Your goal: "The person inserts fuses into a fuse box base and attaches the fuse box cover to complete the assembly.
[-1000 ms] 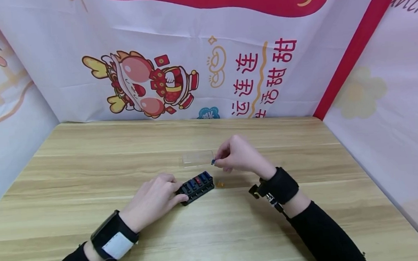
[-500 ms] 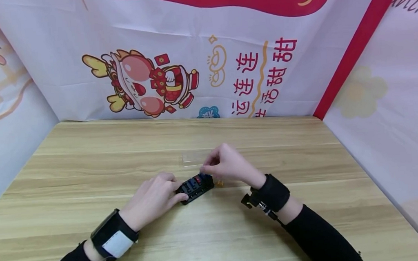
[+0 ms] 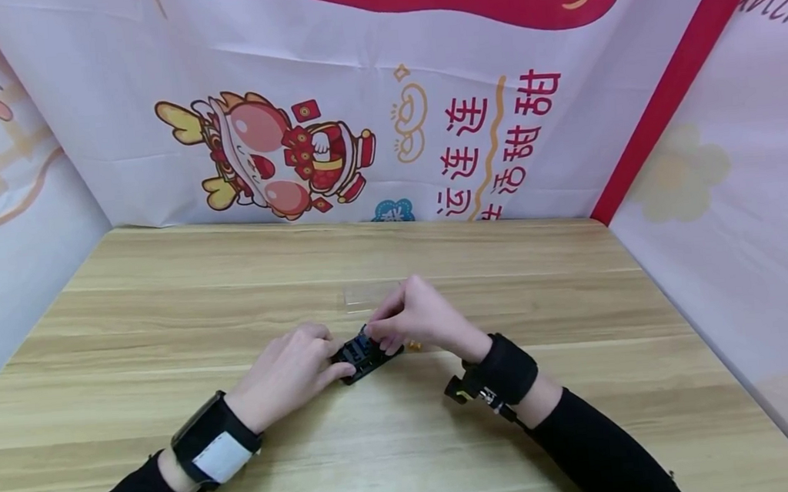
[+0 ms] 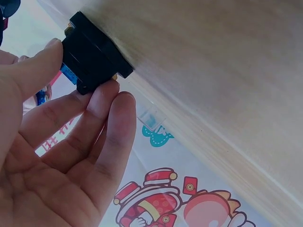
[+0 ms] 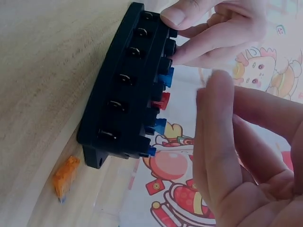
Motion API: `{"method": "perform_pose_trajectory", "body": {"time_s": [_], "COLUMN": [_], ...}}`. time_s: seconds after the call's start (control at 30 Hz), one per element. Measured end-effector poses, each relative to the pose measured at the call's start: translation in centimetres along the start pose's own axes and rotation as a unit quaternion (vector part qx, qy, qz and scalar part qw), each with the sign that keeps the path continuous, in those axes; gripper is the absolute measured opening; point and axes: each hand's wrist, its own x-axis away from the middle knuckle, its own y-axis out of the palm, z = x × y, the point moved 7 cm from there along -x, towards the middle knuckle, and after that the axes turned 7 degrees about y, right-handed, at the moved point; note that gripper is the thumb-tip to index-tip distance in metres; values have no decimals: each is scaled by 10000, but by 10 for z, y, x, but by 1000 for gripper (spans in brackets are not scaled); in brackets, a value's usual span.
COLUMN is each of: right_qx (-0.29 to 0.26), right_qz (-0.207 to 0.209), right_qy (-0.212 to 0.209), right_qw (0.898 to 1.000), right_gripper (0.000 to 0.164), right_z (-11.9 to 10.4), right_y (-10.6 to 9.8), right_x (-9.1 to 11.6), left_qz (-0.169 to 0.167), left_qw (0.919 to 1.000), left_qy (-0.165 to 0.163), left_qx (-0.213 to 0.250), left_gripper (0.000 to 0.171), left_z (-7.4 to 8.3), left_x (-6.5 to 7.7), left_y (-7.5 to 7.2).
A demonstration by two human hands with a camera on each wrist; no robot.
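Observation:
My left hand (image 3: pixel 289 378) grips the left end of a black fuse box (image 4: pixel 92 54) between thumb and fingers, on the table. Seated along its top are blue blade fuses (image 5: pixel 160 126) and one red blade fuse (image 5: pixel 161 100). Over the box, my right hand (image 3: pixel 420 317) has thumb and forefinger brought together on a small blue blade fuse (image 4: pixel 41 97), mostly hidden by the fingers. In the right wrist view those fingertips (image 5: pixel 220 85) are beside the row of slots. Metal terminals (image 5: pixel 125 78) line the side of the box.
A clear plastic cover (image 3: pixel 363 298) lies behind the box. Orange blade fuses (image 5: pixel 65 177) lie on the table by its right end. Printed cloth walls (image 3: pixel 322 43) enclose the wooden table (image 3: pixel 163 310) at back and sides.
My right hand has come from beside the clear cover, moving left and toward me, to above the fuse box with the blue blade fuse. My left hand stays on the box.

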Motion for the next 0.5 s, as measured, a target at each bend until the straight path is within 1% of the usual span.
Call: {"method": "perform_pose_trajectory", "body": {"time_s": [0.1,0.27,0.37,0.5], "right_qx": [159,605,775,1042], "right_qz": [-16,114,171,234], "right_qy": [128,157,159,283], "right_qw": [9998,9980,9967,9939], "right_gripper": [4,10,14,16], "right_z": [2,0,0,1], "right_y": [4,13,17,21], "right_x": [-2,-7,-10,-13], "left_qz": [1,14,-7,-17], "left_qw": [10000,10000,10000,10000], "left_qy": [-15,-15,-30,-20], "left_qx": [42,45,32,27], "left_gripper": [27,26,26,26], "left_z": [0,-1,-1,0], "left_x": [0,0,0,-1], "left_y": [1,1,1,1]}}
